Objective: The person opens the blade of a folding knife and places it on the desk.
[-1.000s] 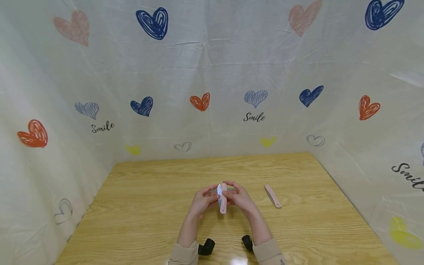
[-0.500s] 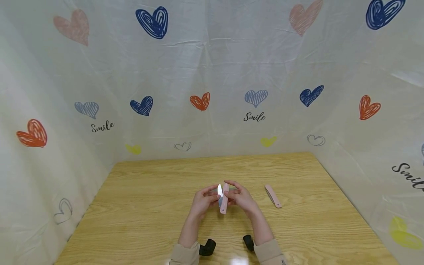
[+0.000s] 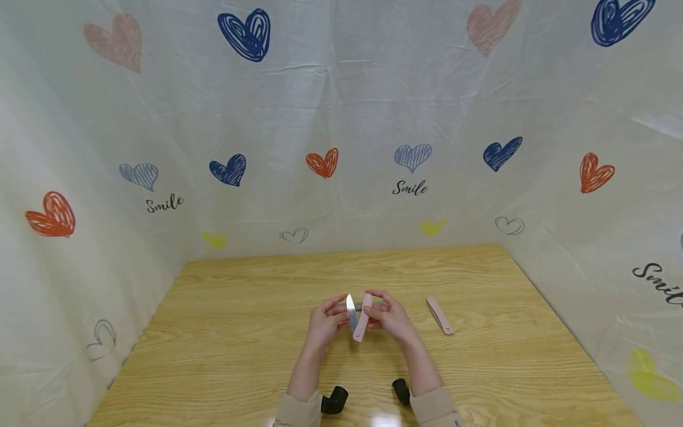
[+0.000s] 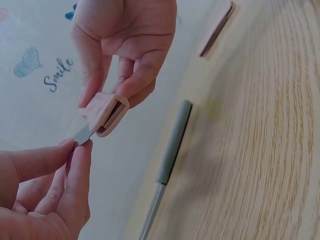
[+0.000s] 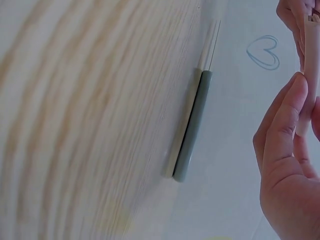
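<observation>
A pink folding knife (image 3: 363, 320) is raised above the table between both hands, its blade (image 3: 351, 309) swung partly out of the handle in a narrow V. My left hand (image 3: 326, 323) pinches the blade between thumb and fingers; the left wrist view shows the thumb (image 4: 42, 161) on the metal. My right hand (image 3: 392, 320) holds the pink handle (image 5: 312, 65), thumb on one side and fingers on the other. Behind the hands lies a knife with a grey-green handle (image 4: 175, 142) and a thin metal blade (image 4: 152, 212), mostly covered by the hands in the head view.
A second pink folding knife (image 3: 440, 316), folded, lies on the wooden table (image 3: 240, 332) to the right of my right hand. Black wrist pieces (image 3: 334, 400) sit by both sleeves. A pale curtain (image 3: 341, 118) with printed hearts stands behind and beside the table.
The gap between blade and handle has widened: the blade tip has shifted left and the handle now leans right. Both hands keep their holds, moving slightly apart.
</observation>
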`<state>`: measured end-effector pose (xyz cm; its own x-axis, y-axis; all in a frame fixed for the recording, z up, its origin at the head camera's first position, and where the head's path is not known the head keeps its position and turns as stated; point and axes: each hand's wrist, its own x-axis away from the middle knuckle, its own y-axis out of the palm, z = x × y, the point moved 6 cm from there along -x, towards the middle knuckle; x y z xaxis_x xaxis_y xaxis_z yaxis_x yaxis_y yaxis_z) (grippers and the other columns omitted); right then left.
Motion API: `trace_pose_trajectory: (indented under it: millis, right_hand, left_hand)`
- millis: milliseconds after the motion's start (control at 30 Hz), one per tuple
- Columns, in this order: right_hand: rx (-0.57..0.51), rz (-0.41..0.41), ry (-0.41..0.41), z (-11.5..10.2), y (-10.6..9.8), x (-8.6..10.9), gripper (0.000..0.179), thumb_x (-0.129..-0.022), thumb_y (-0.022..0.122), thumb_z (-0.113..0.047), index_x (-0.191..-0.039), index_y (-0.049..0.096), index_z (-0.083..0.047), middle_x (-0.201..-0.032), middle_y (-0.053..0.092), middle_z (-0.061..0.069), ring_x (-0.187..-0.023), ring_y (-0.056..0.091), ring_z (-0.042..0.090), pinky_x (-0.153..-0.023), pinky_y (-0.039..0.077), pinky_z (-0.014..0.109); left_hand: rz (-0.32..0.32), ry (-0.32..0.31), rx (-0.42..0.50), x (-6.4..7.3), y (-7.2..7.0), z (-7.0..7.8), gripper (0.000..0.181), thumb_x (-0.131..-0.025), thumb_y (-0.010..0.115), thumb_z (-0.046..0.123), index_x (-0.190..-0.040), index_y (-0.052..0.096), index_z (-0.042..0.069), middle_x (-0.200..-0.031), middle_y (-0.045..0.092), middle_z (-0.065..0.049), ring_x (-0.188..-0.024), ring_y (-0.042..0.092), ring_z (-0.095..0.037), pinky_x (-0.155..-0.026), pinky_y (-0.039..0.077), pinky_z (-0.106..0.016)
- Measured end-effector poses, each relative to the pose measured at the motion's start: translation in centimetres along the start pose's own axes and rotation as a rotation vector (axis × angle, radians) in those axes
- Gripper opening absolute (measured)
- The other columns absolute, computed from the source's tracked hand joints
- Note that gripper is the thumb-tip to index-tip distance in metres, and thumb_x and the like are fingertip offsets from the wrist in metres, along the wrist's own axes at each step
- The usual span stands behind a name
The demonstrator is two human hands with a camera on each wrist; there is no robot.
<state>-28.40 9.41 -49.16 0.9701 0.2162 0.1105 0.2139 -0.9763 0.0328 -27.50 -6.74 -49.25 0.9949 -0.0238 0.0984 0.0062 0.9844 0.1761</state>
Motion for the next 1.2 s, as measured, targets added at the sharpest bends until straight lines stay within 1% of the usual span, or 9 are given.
trace_pose_trajectory:
  millis: [133, 233, 300, 367, 467, 567, 767, 1000, 1200]
  right_hand:
    - [-0.012, 0.020, 0.002, 0.1, -0.2, 0.1, 0.051, -0.095, 0.060, -0.005, -0.142, 0.041, 0.004, -0.084, 0.068, 0.004, -0.070, 0.064, 0.012, -0.072, 0.058, 0.035]
    - [-0.033, 0.043, 0.004, 0.2, -0.3, 0.1, 0.050, -0.095, 0.061, -0.004, -0.140, 0.041, 0.005, -0.084, 0.068, 0.006, -0.069, 0.064, 0.012, -0.072, 0.059, 0.035]
    - [-0.057, 0.058, 0.008, 0.2, -0.4, 0.1, 0.050, -0.094, 0.060, -0.003, -0.140, 0.041, 0.005, -0.084, 0.068, 0.007, -0.069, 0.064, 0.013, -0.073, 0.059, 0.036]
    - [-0.084, 0.076, 0.014, 0.3, -0.5, 0.2, 0.050, -0.094, 0.060, -0.003, -0.139, 0.041, 0.006, -0.085, 0.067, 0.008, -0.069, 0.063, 0.014, -0.072, 0.059, 0.034]
    - [-0.123, 0.111, 0.021, 0.3, -0.6, 0.3, 0.049, -0.094, 0.059, -0.003, -0.139, 0.041, 0.005, -0.087, 0.067, 0.010, -0.071, 0.064, 0.015, -0.070, 0.058, 0.028]
    - [-0.173, 0.143, 0.018, 0.2, -0.7, 0.5, 0.048, -0.095, 0.059, -0.003, -0.138, 0.040, 0.005, -0.091, 0.066, 0.012, -0.077, 0.065, 0.017, -0.069, 0.058, 0.025]
    - [-0.258, 0.185, 0.024, 0.6, -1.0, 0.5, 0.049, -0.095, 0.057, -0.002, -0.139, 0.037, 0.006, -0.095, 0.064, 0.012, -0.083, 0.064, 0.020, -0.072, 0.059, 0.027]
    - [-0.328, 0.225, 0.035, 1.2, -1.0, 0.5, 0.050, -0.095, 0.058, -0.001, -0.138, 0.034, 0.007, -0.096, 0.062, 0.009, -0.084, 0.064, 0.017, -0.072, 0.059, 0.026]
    - [-0.411, 0.260, 0.033, 1.4, -0.8, 0.5, 0.051, -0.095, 0.056, 0.002, -0.140, 0.030, 0.006, -0.101, 0.059, 0.010, -0.086, 0.064, 0.016, -0.075, 0.059, 0.027]
  left_hand:
    - [0.017, -0.005, 0.006, 0.2, -0.1, 0.1, 0.045, -0.087, 0.060, -0.012, -0.132, 0.052, -0.012, -0.086, 0.065, -0.006, -0.075, 0.063, -0.011, -0.070, 0.059, -0.029]
    - [0.043, -0.015, 0.007, 0.3, -0.2, 0.1, 0.045, -0.087, 0.062, -0.011, -0.131, 0.053, -0.012, -0.089, 0.064, -0.010, -0.075, 0.063, -0.011, -0.070, 0.060, -0.031]
    - [0.066, -0.032, 0.019, 0.4, -0.3, 0.1, 0.046, -0.087, 0.063, -0.010, -0.132, 0.053, -0.010, -0.091, 0.064, -0.010, -0.074, 0.064, -0.011, -0.070, 0.060, -0.031]
    - [0.087, -0.042, 0.038, 0.4, -0.5, 0.0, 0.046, -0.087, 0.063, -0.010, -0.132, 0.053, -0.010, -0.092, 0.063, -0.011, -0.073, 0.064, -0.012, -0.069, 0.060, -0.031]
    - [0.116, -0.051, 0.080, 0.5, -0.6, 0.0, 0.048, -0.088, 0.063, -0.009, -0.134, 0.050, -0.010, -0.094, 0.062, -0.010, -0.073, 0.064, -0.012, -0.067, 0.059, -0.027]
    - [0.134, -0.048, 0.130, 0.6, -0.7, 0.0, 0.049, -0.089, 0.061, -0.010, -0.136, 0.046, -0.012, -0.096, 0.062, -0.010, -0.074, 0.064, -0.011, -0.066, 0.059, -0.023]
    - [0.163, -0.044, 0.232, 0.6, -0.7, -0.2, 0.047, -0.090, 0.055, -0.014, -0.135, 0.040, -0.018, -0.095, 0.059, -0.008, -0.075, 0.063, -0.010, -0.065, 0.057, -0.019]
    - [0.239, -0.040, 0.290, 0.6, -0.8, -0.3, 0.046, -0.089, 0.053, -0.015, -0.134, 0.041, -0.017, -0.088, 0.056, -0.007, -0.072, 0.062, -0.010, -0.063, 0.056, -0.017]
    - [0.309, -0.016, 0.329, 0.6, -1.0, -0.3, 0.044, -0.090, 0.053, -0.015, -0.132, 0.041, -0.016, -0.091, 0.053, -0.012, -0.070, 0.062, -0.012, -0.064, 0.057, -0.018]
